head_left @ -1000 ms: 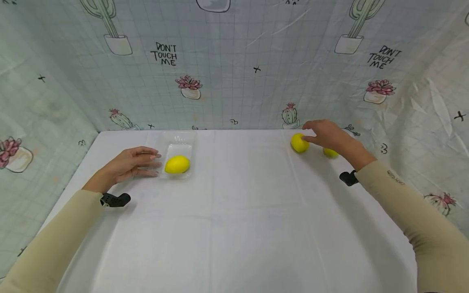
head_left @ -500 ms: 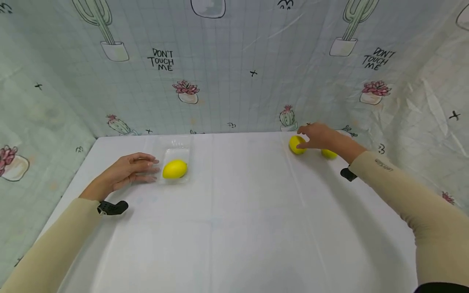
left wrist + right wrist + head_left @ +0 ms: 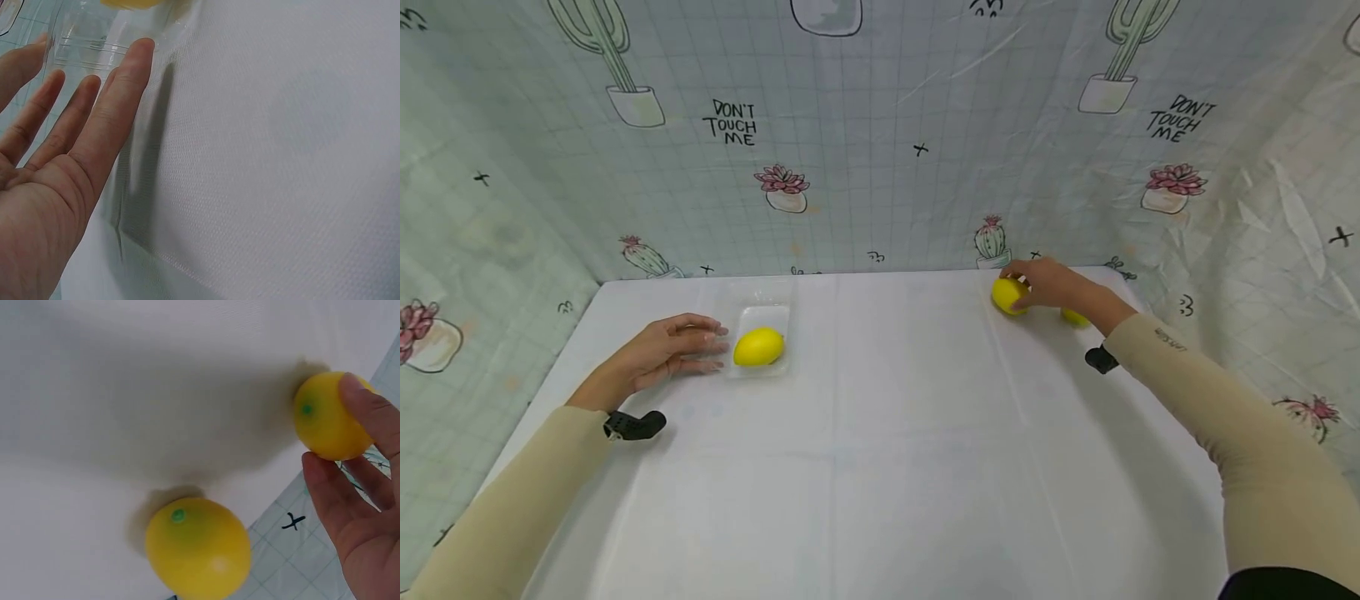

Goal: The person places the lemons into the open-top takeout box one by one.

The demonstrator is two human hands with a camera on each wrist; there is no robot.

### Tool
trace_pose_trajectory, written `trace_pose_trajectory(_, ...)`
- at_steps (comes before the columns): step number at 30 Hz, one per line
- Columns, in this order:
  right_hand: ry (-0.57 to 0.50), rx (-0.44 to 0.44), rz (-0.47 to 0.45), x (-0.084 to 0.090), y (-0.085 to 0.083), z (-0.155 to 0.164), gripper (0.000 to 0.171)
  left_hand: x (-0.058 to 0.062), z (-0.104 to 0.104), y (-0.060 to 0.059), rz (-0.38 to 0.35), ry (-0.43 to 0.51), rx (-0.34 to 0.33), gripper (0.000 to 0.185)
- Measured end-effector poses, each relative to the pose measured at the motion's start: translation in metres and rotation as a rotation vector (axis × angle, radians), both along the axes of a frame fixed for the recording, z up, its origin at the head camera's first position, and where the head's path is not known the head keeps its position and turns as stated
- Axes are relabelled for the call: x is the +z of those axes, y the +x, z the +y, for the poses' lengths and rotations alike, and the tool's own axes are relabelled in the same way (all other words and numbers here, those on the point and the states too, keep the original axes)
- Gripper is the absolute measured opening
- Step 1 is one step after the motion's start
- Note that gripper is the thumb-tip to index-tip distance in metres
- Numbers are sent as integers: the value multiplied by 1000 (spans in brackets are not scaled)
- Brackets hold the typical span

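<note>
Lemon (image 3: pixel 1008 295) at far right of worktop (image 3: pixel 880 433) is pinched by right hand (image 3: pixel 1052 283); left hand (image 3: pixel 662 350), fingers straight, lies far off beside tray (image 3: pixel 763 321).

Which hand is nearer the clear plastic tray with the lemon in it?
Left. The left hand lies flat beside the clear plastic tray, fingertips at its edge. The right hand is far across the table, gripping another lemon.
</note>
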State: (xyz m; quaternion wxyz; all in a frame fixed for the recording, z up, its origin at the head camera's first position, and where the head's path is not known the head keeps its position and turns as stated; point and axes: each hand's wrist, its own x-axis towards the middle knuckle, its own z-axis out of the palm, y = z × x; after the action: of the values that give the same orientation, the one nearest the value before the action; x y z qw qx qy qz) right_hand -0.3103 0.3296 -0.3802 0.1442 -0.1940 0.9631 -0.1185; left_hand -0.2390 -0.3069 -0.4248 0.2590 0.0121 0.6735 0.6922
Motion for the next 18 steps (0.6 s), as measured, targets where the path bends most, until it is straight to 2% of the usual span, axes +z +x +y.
trace_pose_trajectory(2, -22, 18, -11, -1, -2, -1, 56, 0, 1, 0, -3, 14, 0, 40)
trace_pose_trajectory(7, 9, 37, -42, -1, -1, -5, 64, -1, 2, -2, -10, 33, -9, 40)
trace_pose_trajectory(11, 20, 38, -54, -2, 2, -7, 62, -1, 3, -3, -7, 36, -12, 41)
trace_pose_trajectory(18, 38, 119, -84, 1, 5, -10, 60, -1, 0, -3, -3, 53, -15, 35)
